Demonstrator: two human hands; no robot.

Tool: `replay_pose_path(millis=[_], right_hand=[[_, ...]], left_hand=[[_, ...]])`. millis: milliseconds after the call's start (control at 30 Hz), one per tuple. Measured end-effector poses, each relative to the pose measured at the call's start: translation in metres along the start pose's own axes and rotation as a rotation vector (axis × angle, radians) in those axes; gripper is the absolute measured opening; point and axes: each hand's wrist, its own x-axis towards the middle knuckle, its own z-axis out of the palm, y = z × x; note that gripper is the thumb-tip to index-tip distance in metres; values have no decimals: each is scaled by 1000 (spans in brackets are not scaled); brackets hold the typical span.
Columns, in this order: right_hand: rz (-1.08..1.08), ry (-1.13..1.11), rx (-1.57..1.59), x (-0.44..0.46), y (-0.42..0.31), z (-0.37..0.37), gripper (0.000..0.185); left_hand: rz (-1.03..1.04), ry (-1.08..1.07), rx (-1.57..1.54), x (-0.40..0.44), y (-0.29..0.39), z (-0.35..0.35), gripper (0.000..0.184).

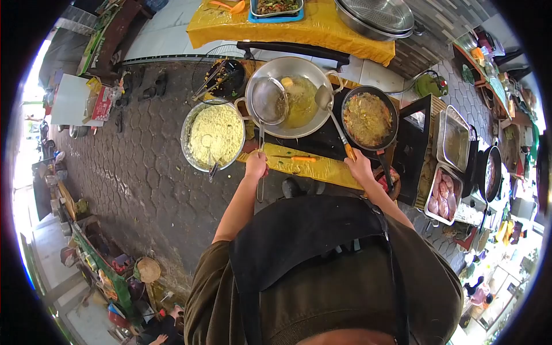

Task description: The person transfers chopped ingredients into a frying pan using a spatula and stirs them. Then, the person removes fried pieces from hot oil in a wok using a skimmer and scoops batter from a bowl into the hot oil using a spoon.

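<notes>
My left hand (257, 165) grips the handle of a round mesh strainer (268, 100), whose bowl is over the left part of a large metal wok (306, 125). Yellowish oil and a small pale yellow piece (287, 82) are in the wok. My right hand (359, 167) is wrapped round the wooden handle of a metal spatula (324, 98), its head at the wok's right side. Left of the wok stands a bowl of pale yellow crumbly food (214, 135) with a spoon in it. A black frying pan (369, 118) with browned food is on the right.
An orange-handled knife (303, 158) lies on the yellow cloth near me. Behind the wok is a yellow-covered table (253, 35) with metal pans (376, 16). A wire basket (221, 75) stands behind left. To the right are a tray of raw meat (444, 194) and another black pan (490, 172).
</notes>
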Motion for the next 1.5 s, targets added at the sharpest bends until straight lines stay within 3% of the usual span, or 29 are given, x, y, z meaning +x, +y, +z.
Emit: replay_pose_path(millis=[333,633,967,1200,1333,1467,1500], right_hand=[[-13,57,32,-34,-4,-14,46],[-6,75,75,-45,-4,-22,46],[-14,91,127,-47,2,-18,47],[-19,175,151,-43,-6,-17,46],[118,98,247,-35,7,-8,46],[126,78,260,-33,20,3,46],[45,107,243,-31,25,8,41]], left_hand=[[-60,-231,-303,9,-23,44,32],[-25,-227,-301,6,-8,84,31],[-14,-398,-564,-14,7,68,33],[147,-122,-360,-36,16,12,32],[152,59,-178,-47,26,-18,29],[122,139,-26,-50,21,-33,31],[123,139,-28,-49,19,-31,31]])
